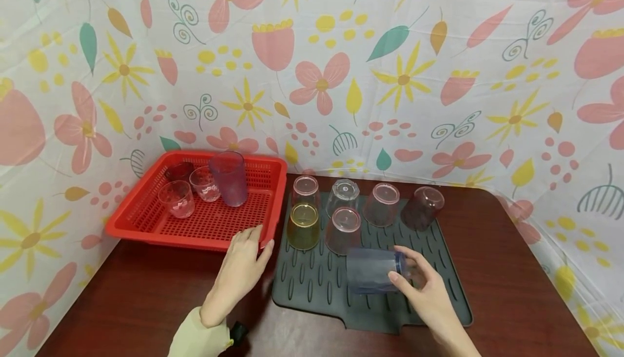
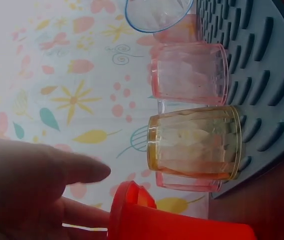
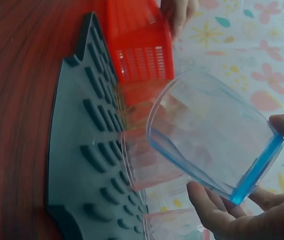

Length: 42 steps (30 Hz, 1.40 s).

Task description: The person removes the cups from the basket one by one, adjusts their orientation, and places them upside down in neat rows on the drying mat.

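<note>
Floral-printed cloth [image 1: 319,124] hangs behind a brown wooden table [image 1: 517,286], on which a dark grey drying mat [image 1: 372,322] lies flat. Six cups stand upside down on the mat: three pink-tinted [image 1: 382,208], one clear [image 1: 343,200], one yellow [image 1: 303,231] and one dark purple [image 1: 420,211]. Left of the mat, one red plastic basket [image 1: 166,238] holds four more, one of them a tall purple tumbler [image 1: 231,181]. One blue tumbler [image 1: 372,270] is above the mat, tipped on its side, its base pinched between the thumb and fingers of the right hand [image 1: 426,286], its mouth pointing toward the basket. At the basket corner nearest the mat is the left hand [image 1: 239,262], fingers extended by the rim and thumb spread away from them. Only the head view shows the basket's contents; the right wrist view shows the tumbler's thick blue base and the gap above the mat, while the left wrist view catches its blue-edged mouth.
</note>
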Each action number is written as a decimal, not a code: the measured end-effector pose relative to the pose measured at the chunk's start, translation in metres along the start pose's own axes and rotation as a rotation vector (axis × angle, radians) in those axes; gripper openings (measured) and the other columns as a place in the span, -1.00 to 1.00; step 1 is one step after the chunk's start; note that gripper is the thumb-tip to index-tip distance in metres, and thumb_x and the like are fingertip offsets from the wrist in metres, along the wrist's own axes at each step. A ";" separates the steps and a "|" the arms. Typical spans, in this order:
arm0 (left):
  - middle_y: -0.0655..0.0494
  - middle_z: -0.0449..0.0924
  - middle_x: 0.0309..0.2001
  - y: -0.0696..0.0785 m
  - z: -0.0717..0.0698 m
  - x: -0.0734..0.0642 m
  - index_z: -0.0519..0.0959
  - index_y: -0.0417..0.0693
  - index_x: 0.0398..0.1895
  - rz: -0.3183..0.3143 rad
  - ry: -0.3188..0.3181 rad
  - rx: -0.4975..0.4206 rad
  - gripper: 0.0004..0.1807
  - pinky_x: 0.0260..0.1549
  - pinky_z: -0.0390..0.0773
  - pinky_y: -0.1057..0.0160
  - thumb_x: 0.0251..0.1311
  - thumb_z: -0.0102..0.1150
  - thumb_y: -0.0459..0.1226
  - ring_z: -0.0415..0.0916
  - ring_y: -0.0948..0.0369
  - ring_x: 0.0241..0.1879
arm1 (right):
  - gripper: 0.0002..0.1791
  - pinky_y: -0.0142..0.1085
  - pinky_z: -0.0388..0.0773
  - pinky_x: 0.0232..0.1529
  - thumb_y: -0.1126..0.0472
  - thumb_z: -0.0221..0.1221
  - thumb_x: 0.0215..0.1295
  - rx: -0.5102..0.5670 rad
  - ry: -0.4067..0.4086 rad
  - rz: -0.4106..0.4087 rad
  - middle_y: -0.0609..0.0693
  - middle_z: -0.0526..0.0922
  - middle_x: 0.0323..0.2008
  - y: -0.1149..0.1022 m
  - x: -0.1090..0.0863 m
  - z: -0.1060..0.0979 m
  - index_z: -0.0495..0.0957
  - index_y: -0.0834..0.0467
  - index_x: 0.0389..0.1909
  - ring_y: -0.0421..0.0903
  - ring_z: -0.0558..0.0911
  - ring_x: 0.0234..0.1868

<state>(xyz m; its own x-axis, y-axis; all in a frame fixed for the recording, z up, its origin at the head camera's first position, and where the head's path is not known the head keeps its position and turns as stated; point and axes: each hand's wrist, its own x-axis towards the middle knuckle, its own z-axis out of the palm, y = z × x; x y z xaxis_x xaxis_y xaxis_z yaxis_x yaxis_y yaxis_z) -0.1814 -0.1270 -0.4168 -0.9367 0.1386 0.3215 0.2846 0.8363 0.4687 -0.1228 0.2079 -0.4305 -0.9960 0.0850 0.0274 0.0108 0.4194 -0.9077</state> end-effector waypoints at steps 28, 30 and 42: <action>-0.05 0.65 -0.47 -0.002 0.008 -0.002 0.60 -0.18 -0.42 0.105 0.053 0.187 -0.83 -0.14 0.50 -0.02 0.24 0.21 -0.25 0.58 -0.01 -0.34 | -0.24 -0.45 0.58 -0.22 0.04 0.41 0.08 -0.290 0.125 -0.130 0.16 0.52 0.16 0.010 0.029 -0.009 0.37 0.00 0.33 -0.44 0.53 -0.13; -0.05 0.65 -0.47 -0.002 0.007 -0.001 0.59 -0.16 -0.45 0.104 0.050 0.187 -0.83 -0.14 0.50 -0.02 0.23 0.21 -0.25 0.57 0.00 -0.35 | -0.24 -0.33 0.60 -0.14 0.04 0.40 0.09 -0.303 0.123 -0.143 0.17 0.46 0.23 0.009 0.032 -0.009 0.36 0.01 0.34 -0.26 0.55 -0.03; 0.00 0.59 -0.53 -0.006 0.012 -0.002 0.59 -0.19 -0.42 0.111 0.083 0.183 -0.83 -0.17 0.46 0.01 0.24 0.20 -0.25 0.49 0.06 -0.42 | -0.25 -0.36 0.55 -0.26 0.18 0.42 0.05 -0.356 0.179 -0.232 0.20 0.54 0.10 0.014 0.047 -0.004 0.39 0.09 0.32 0.05 0.60 -0.10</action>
<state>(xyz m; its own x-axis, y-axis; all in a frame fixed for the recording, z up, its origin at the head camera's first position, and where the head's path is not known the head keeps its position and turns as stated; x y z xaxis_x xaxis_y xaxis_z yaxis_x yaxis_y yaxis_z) -0.1831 -0.1256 -0.4301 -0.8797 0.1975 0.4326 0.3363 0.9015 0.2723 -0.1695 0.2212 -0.4398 -0.9450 0.0939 0.3133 -0.1497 0.7275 -0.6696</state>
